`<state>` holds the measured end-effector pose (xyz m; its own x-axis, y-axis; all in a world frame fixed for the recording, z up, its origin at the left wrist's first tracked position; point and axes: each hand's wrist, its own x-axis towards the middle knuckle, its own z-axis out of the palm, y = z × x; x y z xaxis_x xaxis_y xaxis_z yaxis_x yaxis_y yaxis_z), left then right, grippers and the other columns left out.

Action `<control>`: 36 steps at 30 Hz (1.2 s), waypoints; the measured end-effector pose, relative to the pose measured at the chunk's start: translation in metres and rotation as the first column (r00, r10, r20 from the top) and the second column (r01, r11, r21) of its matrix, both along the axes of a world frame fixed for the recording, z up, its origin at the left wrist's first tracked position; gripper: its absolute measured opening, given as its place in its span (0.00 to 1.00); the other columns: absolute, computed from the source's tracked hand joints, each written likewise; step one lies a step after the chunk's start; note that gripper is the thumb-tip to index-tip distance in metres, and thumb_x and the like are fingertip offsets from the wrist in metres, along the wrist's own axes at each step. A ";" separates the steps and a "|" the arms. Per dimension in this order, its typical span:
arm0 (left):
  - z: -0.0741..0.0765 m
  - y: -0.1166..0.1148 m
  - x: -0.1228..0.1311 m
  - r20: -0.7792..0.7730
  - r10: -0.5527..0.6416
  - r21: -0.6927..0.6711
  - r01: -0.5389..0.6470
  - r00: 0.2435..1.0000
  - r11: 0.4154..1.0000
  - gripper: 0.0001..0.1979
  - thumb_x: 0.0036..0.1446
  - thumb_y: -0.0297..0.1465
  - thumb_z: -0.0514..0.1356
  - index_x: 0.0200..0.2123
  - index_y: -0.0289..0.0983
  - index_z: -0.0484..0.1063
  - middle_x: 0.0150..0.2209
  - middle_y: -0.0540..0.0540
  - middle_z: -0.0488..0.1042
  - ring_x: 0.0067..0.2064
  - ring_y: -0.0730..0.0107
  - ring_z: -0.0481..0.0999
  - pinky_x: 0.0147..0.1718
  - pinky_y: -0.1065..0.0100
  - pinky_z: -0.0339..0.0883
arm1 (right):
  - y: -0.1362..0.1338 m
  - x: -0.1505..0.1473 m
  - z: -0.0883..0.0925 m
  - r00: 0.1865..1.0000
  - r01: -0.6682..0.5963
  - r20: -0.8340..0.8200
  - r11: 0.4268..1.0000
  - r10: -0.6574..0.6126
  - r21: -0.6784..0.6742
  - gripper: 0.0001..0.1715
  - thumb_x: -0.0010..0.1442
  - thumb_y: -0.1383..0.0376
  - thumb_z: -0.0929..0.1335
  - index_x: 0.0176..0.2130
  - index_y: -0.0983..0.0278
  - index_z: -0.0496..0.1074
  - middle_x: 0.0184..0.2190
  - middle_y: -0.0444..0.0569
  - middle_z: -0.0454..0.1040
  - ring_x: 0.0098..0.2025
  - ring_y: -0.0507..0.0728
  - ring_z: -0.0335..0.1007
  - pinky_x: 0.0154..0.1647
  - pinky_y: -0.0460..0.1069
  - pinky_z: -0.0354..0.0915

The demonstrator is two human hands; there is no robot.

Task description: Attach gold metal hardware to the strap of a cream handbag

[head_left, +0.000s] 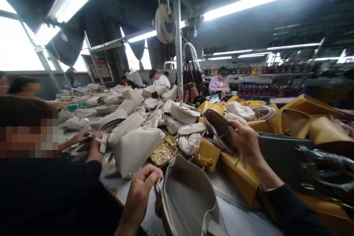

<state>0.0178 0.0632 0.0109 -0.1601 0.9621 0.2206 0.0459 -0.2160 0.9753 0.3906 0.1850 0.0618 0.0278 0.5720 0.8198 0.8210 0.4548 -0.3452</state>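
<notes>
An open grey-beige handbag (190, 188) stands in front of me, its plain inside facing up. My left hand (141, 191) is closed in a pinch at the bag's upper left edge, where a thin brown strip shows below the fingertips. Raised to the right, my right hand (246, 143) grips the edge of a dark brown pouch-like piece (218, 127) with a lighter rim. Its fingertips are partly hidden behind that piece. Between the hands and the pile, a box of small gold-coloured metal parts (163, 152) sits behind the handbag.
Beige bags (138, 147) are heaped across the table. Mustard-yellow bags (240, 177) and a dark green handbag (284, 155) crowd the right side. A co-worker (47, 191) sits close on my left, both hands on a small light piece. A metal post (178, 44) rises mid-table.
</notes>
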 end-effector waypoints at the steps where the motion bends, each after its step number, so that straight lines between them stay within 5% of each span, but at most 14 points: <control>1: -0.002 0.003 -0.002 -0.002 -0.002 0.003 0.002 1.000 1.000 0.19 0.61 0.44 0.65 0.25 0.37 0.76 0.28 0.48 0.73 0.36 0.64 0.71 0.36 0.69 0.62 | 0.000 -0.004 0.005 0.996 -0.051 -0.069 0.999 0.051 -0.010 0.14 0.68 0.59 0.65 0.45 0.62 0.79 0.44 0.53 0.81 0.42 0.61 0.76 0.42 0.53 0.67; 6: -0.010 0.011 -0.002 0.068 -0.001 0.022 0.000 0.998 1.000 0.23 0.55 0.50 0.68 0.22 0.37 0.75 0.23 0.48 0.70 0.31 0.64 0.70 0.31 0.69 0.61 | 0.002 -0.022 0.016 0.893 -0.268 -0.382 0.963 0.239 -0.025 0.15 0.65 0.54 0.69 0.42 0.61 0.79 0.38 0.50 0.80 0.39 0.61 0.75 0.40 0.52 0.68; 13: -0.009 0.007 0.000 0.133 0.054 0.046 -0.060 0.990 0.997 0.22 0.53 0.48 0.69 0.21 0.36 0.74 0.22 0.49 0.70 0.30 0.66 0.69 0.32 0.69 0.62 | -0.011 -0.051 0.026 0.605 -0.552 -0.728 0.829 0.323 -0.091 0.25 0.54 0.46 0.76 0.39 0.64 0.80 0.31 0.47 0.79 0.32 0.57 0.70 0.31 0.49 0.64; 26: 0.006 -0.005 -0.003 0.014 0.017 -0.002 -0.017 1.000 1.000 0.18 0.57 0.44 0.67 0.25 0.36 0.75 0.27 0.48 0.74 0.34 0.66 0.71 0.38 0.69 0.64 | -0.034 -0.087 0.033 0.445 -0.693 -0.814 0.720 0.373 -0.048 0.20 0.53 0.53 0.78 0.39 0.64 0.82 0.32 0.45 0.80 0.32 0.53 0.71 0.32 0.46 0.65; 33: 0.019 -0.009 0.000 -0.233 0.009 0.013 -0.006 0.973 1.000 0.17 0.61 0.44 0.63 0.28 0.37 0.77 0.26 0.49 0.73 0.30 0.66 0.71 0.33 0.68 0.66 | -0.035 -0.101 0.030 0.017 -0.653 -0.985 0.748 0.173 0.120 0.18 0.45 0.59 0.80 0.34 0.61 0.74 0.28 0.39 0.77 0.28 0.49 0.70 0.27 0.42 0.69; 36: 0.034 -0.011 0.011 -0.473 0.002 0.119 0.061 0.881 0.991 0.13 0.62 0.42 0.62 0.37 0.39 0.81 0.37 0.43 0.81 0.42 0.56 0.78 0.46 0.61 0.71 | -0.046 -0.121 0.026 -0.082 -0.642 -0.986 0.749 0.143 0.162 0.19 0.44 0.61 0.79 0.34 0.60 0.72 0.31 0.39 0.78 0.33 0.51 0.75 0.35 0.44 0.76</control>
